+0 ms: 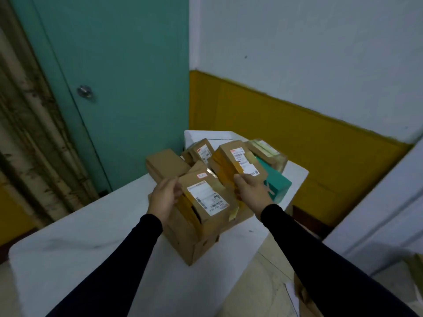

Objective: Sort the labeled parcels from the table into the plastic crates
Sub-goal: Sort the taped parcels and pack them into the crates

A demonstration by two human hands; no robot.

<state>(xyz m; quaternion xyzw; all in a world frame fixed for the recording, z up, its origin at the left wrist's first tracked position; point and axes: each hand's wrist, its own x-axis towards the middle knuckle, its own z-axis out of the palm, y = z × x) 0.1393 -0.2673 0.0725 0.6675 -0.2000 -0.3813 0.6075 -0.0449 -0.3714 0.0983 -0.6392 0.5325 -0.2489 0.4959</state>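
The left hand (163, 197) is gripping a labeled box (207, 199), fingers curled on its edge. The right hand (251, 191) is pinching another parcel (240, 162) above the worktop (91, 236) pile.

Bare worktop (75, 243) to the left and near side, open for passing. Cardboard parcels (203, 225) heaped across the far right end, blocking it. Teal box (275, 181) beside them. Door (119, 88) and wall (297, 124) close behind.
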